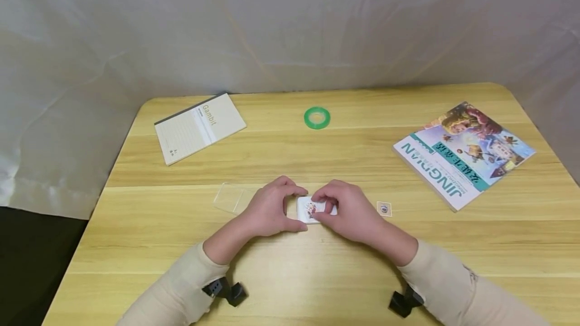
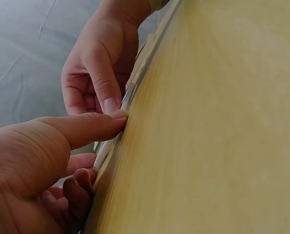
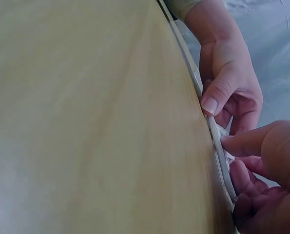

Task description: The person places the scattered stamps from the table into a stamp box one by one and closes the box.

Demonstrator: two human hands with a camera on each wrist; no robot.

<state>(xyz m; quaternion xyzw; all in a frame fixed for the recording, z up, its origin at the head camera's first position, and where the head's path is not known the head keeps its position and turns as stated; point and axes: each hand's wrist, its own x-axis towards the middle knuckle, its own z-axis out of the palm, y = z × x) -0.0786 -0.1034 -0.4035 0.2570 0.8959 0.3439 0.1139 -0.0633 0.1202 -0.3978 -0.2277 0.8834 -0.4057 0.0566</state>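
Note:
A small flat white case (image 1: 301,211) with rounded corners lies on the wooden table between both hands. My left hand (image 1: 273,207) holds it by the left part, thumb at the near edge and fingers at the far edge. On its top is a small cartoon picture (image 1: 310,209), apparently a sticker. The thumb and forefinger of my right hand (image 1: 346,210) pinch at this picture's edges, the other fingers curled in and partly covering the case. Both wrist views show the hands from low down, with the case seen nearly edge-on.
A clear plastic cover (image 1: 228,198) lies left of the left hand. Right of the right hand is a small square card (image 1: 384,209) with a printed design. Farther back are a notebook (image 1: 199,127), a green tape roll (image 1: 316,117) and a thick illustrated book (image 1: 464,157).

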